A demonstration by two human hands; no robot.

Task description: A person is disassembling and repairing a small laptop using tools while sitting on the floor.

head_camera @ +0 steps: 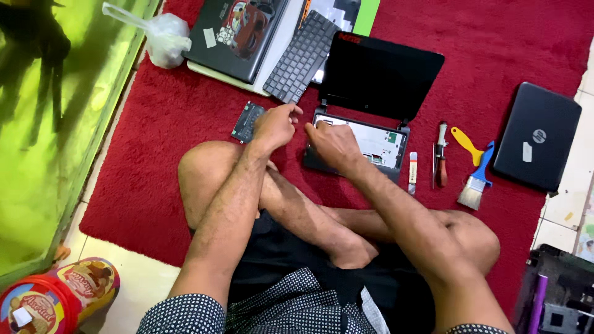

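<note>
Seated cross-legged on a red carpet (pixel 154 185), a person works both hands at the near left corner of an opened small black laptop (pixel 371 111). The right hand (pixel 334 143) presses down on the laptop's exposed base (pixel 377 145), fingers curled against its front left edge; whether that grip has closed on any part cannot be told from here. The left hand (pixel 275 125) hovers just beside it, fingers loosely bent and pinched toward the same corner, apparently holding nothing large.

The job looks well under way: the keyboard (pixel 303 55) is already out and lies apart, leaning on a stack of closed laptops (pixel 238 37) behind, and the base shows bare pale metal and a green board. A small circuit part (pixel 246 120) rests on the carpet by the left wrist. The screen remains attached and upright, so further stripping appears left.

To the right lie a screwdriver (pixel 440 154), a yellow pry tool (pixel 465 144), a blue-handled brush (pixel 477 179) and another closed laptop (pixel 537 136). A knotted plastic bag (pixel 162 37) sits top left.
</note>
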